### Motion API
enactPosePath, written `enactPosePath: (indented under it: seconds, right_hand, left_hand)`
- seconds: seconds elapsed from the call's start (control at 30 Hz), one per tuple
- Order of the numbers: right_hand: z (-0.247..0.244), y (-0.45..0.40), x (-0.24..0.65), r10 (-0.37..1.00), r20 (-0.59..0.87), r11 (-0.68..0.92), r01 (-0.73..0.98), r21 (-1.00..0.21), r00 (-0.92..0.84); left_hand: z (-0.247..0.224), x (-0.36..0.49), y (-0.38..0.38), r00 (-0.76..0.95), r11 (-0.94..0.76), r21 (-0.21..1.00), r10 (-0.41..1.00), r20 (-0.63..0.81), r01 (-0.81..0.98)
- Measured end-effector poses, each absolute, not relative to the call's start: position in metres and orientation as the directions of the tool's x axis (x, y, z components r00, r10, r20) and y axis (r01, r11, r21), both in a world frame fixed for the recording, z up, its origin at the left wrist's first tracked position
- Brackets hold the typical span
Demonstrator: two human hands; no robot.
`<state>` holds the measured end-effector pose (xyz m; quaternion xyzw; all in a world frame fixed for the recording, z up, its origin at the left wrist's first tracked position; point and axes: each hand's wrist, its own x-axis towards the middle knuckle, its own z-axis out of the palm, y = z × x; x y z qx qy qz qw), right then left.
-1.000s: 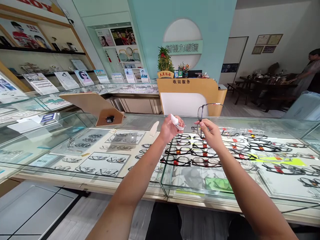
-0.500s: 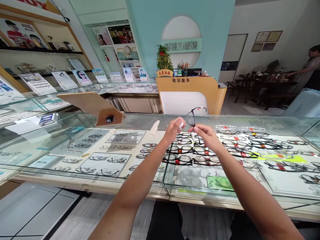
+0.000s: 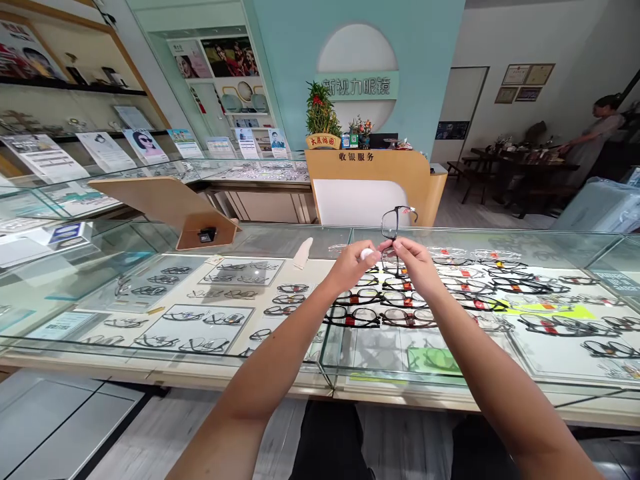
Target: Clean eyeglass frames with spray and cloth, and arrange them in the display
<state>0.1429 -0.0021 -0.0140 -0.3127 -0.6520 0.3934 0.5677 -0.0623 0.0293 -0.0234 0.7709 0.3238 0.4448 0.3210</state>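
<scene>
My right hand [image 3: 416,265] is closed on a pair of dark-framed eyeglasses [image 3: 398,220], pinching them near the middle. The glasses stand on end, one lens above my fingers and the other below. My left hand [image 3: 350,267] is closed around a small white object [image 3: 367,254], perhaps a bottle; most of it is hidden in the palm. The left fingertips come right up to the glasses beside my right fingers; whether they touch the frame I cannot tell. Under both hands is a glass display case [image 3: 380,357] with rows of eyeglasses [image 3: 356,317] in it.
A pale cloth [image 3: 303,253] lies on the glass left of my hands. Farther left stands a wooden-backed tabletop mirror or stand [image 3: 165,207]. A wooden cashier counter [image 3: 373,167] is beyond the case. At the far right a person [image 3: 597,133] stands by a dark table [image 3: 525,163].
My left hand has moved right, up to the glasses, with the white object in it. The glasses have turned more edge-on in my right hand. The view has shifted slightly right.
</scene>
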Motion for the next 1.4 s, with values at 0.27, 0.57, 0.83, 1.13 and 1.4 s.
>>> enactPosePath:
  seconds: [0.27,0.57,0.83,1.13,1.4]
  right_hand:
    - [-0.02,0.003,0.14,0.852,0.499,0.5,-0.04,-0.865,-0.156]
    - [-0.027,0.007,0.142,0.865,0.475,0.46,-0.121,-0.88,-0.162]
    - [-0.032,0.016,0.15,0.871,0.486,0.476,-0.119,-0.871,-0.076]
    - [-0.038,0.018,0.153,0.909,0.411,0.387,-0.232,-0.893,-0.068]
    - [-0.035,0.017,0.152,0.914,0.401,0.372,-0.28,-0.885,-0.054]
  left_hand:
    - [-0.024,-0.061,0.032,0.447,-0.69,0.635,0.717,0.535,0.346]
    - [-0.035,-0.058,0.031,0.453,-0.666,0.69,0.727,0.516,0.284]
    - [-0.036,-0.127,0.098,-0.315,-0.279,0.88,0.856,0.41,0.385]
    - [-0.073,-0.213,0.129,-0.779,0.111,0.925,0.58,0.238,0.365]
    - [-0.094,-0.217,0.133,-0.821,0.225,0.904,0.536,0.196,0.363]
